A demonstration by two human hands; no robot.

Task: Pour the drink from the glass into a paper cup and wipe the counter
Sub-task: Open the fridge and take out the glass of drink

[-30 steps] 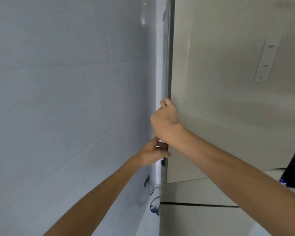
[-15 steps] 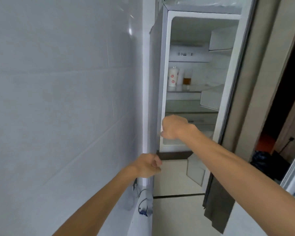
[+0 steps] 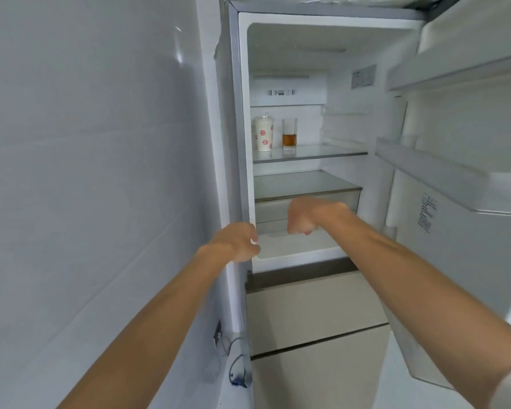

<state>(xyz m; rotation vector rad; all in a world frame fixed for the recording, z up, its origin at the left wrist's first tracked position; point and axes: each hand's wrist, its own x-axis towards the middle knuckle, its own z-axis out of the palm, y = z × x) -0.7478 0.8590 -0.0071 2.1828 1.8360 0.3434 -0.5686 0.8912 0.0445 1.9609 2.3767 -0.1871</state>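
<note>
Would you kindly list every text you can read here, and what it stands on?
"净 DEO": back panel of the fridge; neighbouring characters blurred.
Too blurred to read: sticker on the right inner wall.
Too small to read: label on the open door.
No words, only red emblems: paper cup.

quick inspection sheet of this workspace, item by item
surface: glass shelf bears both vessels; no counter in view
job's things: glass, part full of amber drink, upright just right of the paper cup
clutter: nothing seen
hands: right hand fisted, holding nothing; left hand curled at the fridge edge, grip unclear
cables: cable hangs from a wall socket beside the fridge
surroundings: fridge door open at right; tiled wall at left
</note>
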